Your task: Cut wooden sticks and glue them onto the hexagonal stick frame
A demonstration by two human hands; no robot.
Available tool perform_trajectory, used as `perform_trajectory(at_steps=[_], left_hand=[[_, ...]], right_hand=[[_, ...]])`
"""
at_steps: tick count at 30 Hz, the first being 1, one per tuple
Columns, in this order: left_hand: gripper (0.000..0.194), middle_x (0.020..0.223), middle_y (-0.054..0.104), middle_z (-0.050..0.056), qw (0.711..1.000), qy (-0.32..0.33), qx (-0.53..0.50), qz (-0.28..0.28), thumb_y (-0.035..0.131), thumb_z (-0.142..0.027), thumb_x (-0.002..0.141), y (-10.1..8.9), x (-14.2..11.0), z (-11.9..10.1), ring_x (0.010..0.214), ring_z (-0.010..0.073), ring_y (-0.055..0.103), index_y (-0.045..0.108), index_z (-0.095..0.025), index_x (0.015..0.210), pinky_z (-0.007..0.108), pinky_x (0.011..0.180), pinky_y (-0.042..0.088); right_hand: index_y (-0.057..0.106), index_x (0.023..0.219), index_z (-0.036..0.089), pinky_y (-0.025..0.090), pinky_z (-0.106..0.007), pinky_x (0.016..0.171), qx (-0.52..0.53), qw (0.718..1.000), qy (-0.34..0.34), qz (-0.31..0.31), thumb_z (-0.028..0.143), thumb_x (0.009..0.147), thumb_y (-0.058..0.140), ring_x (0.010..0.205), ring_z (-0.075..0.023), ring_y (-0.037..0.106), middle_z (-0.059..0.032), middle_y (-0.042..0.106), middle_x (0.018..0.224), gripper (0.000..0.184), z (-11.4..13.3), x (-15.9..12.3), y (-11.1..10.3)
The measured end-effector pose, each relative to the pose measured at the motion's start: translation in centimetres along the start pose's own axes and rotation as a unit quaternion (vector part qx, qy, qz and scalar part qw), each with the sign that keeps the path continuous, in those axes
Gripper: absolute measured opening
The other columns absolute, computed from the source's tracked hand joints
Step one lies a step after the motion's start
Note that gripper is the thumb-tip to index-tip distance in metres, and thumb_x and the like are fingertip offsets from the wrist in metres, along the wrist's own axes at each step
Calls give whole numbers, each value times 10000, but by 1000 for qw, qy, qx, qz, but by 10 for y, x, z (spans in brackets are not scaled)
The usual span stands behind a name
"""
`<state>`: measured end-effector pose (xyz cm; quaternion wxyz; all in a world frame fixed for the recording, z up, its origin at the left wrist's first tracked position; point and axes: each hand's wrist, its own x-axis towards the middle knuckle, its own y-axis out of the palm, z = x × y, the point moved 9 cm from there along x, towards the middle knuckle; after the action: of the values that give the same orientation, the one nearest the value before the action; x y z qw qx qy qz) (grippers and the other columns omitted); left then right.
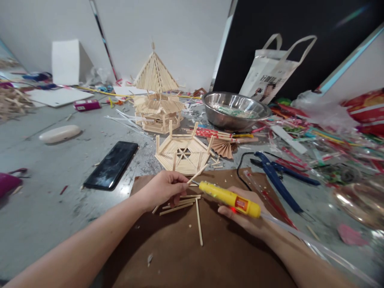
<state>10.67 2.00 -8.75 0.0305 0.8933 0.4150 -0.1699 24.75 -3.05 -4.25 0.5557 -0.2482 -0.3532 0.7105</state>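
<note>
My left hand (163, 189) pinches a thin wooden stick (198, 174) that slants up to the right. My right hand (244, 214) grips a yellow glue gun (229, 198), its nozzle almost touching the stick near my left fingers. Under both hands lies a brown mat (180, 248) with several loose sticks (187, 204). Just beyond the mat sits a hexagonal stick base (183, 152) with short upright posts. Farther back stands a stick pagoda model (157, 100) with a pointed roof.
A black phone (111, 165) lies left of the mat. A steel bowl (235, 110) and a white tote bag (273, 68) stand at the back right. Blue pliers (277, 176), a paper fan (225, 147) and coloured clutter fill the right. A white oval case (59, 133) lies at left.
</note>
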Motion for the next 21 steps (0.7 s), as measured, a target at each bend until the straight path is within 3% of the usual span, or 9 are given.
perform_trajectory(at_steps=[21], left_hand=[[266, 560, 518, -10, 1000, 6, 9, 8, 480, -338, 700, 0, 0, 0, 378, 55, 443, 573, -134, 844, 170, 366, 385]], right_hand=[[499, 685, 181, 359, -211, 498, -14, 1000, -2, -12, 391, 665, 537, 537, -108, 496, 7, 547, 599, 215, 0, -1, -1]])
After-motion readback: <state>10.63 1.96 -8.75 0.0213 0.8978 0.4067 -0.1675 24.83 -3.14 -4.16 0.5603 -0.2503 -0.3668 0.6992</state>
